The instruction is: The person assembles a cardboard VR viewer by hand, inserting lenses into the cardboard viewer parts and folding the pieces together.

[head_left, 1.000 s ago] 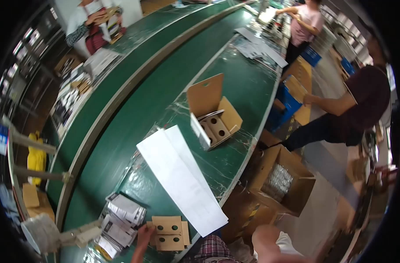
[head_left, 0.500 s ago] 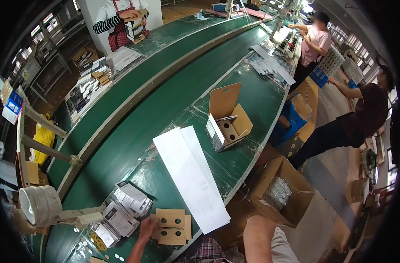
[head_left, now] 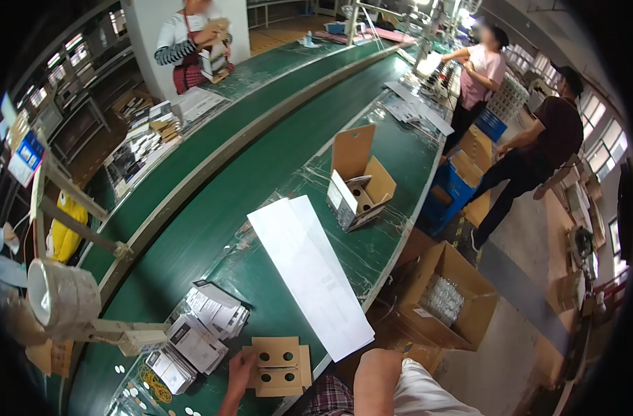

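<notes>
My left hand pinches the left edge of a brown cardboard insert with several round holes, lying near the table's front edge. Only my bent right arm shows at the bottom; the hand itself is out of sight. Left of the insert are stacks of printed leaflets. Long white sheets lie to its right. Farther up stands an open carton with its lid raised and a holed insert inside.
Yellow rubber bands and small white discs lie lower left, below a white bucket-like container on a frame. On the floor at right stands a large box holding clear plastic-looking items. Co-workers stand across the belt and at upper right.
My view has shifted slightly. My left hand stays at the insert's edge. The co-worker in dark clothes at right now stands more upright, with an arm lowered.
</notes>
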{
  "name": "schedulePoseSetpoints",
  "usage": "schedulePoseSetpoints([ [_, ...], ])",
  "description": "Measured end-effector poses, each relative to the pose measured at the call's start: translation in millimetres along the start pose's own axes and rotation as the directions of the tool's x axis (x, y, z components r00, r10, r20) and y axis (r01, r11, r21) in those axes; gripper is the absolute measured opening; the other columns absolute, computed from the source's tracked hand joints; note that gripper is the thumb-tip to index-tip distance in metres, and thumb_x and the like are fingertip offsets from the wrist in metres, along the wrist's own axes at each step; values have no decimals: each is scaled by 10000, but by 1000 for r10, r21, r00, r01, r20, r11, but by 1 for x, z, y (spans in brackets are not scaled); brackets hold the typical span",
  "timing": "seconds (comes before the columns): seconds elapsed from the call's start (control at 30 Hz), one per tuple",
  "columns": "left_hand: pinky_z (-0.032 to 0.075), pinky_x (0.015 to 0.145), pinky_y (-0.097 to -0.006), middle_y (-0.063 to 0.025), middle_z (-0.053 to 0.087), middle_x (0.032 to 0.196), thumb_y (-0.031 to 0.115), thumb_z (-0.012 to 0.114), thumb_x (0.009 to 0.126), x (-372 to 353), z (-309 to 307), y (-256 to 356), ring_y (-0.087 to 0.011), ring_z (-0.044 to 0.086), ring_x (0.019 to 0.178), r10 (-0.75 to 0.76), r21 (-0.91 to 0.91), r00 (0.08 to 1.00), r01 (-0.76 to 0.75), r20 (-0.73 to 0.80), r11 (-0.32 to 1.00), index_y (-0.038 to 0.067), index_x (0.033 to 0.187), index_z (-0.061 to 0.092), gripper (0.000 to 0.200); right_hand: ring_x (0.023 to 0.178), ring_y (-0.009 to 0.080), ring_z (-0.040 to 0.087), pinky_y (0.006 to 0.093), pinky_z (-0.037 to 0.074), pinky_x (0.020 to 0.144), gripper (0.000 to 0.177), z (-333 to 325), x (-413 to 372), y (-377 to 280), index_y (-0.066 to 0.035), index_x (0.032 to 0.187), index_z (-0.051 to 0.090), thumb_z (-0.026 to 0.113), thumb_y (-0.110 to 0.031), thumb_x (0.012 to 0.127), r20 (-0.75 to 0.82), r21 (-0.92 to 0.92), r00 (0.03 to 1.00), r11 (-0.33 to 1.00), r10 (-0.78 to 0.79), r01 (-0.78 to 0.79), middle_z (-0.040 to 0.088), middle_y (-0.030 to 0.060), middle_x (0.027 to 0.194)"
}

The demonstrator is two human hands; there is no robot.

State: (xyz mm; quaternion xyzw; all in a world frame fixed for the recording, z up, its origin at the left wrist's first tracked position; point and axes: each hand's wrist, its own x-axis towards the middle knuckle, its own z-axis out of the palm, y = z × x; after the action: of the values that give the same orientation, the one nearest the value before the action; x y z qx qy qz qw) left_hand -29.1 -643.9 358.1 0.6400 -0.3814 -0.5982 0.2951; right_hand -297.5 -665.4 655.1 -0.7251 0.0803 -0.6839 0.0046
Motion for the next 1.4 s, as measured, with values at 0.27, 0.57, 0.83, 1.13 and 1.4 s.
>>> schedulePoseSetpoints([
  [0.27, 461, 755, -275, -78, 651, 932, 171, 578, 875, -19, -10, -34, -108, 577, 841, 90, -68, 996, -89, 9, 994, -47, 1056, 592, 283, 879, 256, 550, 332, 414, 840, 214, 43, -34, -56, 1, 1060, 540, 547, -69, 858, 40, 155, 997, 986, -69, 62, 549, 116, 1021],
  [0.57, 456, 783, -279, -65, 643, 978, 140, 572, 883, -27, -20, -56, -108, 574, 870, 313, -161, 948, -300, 61, 940, -36, 1095, 575, 276, 902, 271, 539, 347, 401, 874, 246, 80, -102, -155, -4, 1093, 526, 546, -102, 868, 41, 167, 994, 982, -100, 92, 531, 117, 1053],
  [0.83, 467, 791, -282, -62, 621, 1057, 122, 527, 931, -62, -29, -73, -140, 591, 924, 355, -367, 934, -322, 24, 873, -10, 1152, 534, 257, 923, 284, 528, 361, 390, 904, 276, 67, -127, -216, -9, 1123, 513, 545, -131, 877, 14, 35, 1000, 999, 21, -21, 515, 119, 1081],
  [1.13, 474, 817, -301, -70, 608, 1052, 134, 492, 948, -133, -41, -54, -162, 601, 931, 408, -441, 909, -401, -83, 803, 4, 1155, 503, 245, 971, 236, 517, 344, 410, 878, 330, 64, -241, -169, -15, 1157, 504, 579, -184, 884, -192, -40, 512, 515, 837, -856, 500, 130, 1144],
  [1.4, 465, 856, -321, -75, 580, 1138, 192, 525, 934, -148, -33, -58, -183, 581, 1010, 360, -413, 929, -363, -87, 835, 11, 1239, 467, 359, 838, 82, 551, 268, 473, 747, 344, 91, -281, -153, 23, 1109, 572, 610, -241, 891, 206, 207, 84, 41, 975, -978, 628, 51, 921],
])
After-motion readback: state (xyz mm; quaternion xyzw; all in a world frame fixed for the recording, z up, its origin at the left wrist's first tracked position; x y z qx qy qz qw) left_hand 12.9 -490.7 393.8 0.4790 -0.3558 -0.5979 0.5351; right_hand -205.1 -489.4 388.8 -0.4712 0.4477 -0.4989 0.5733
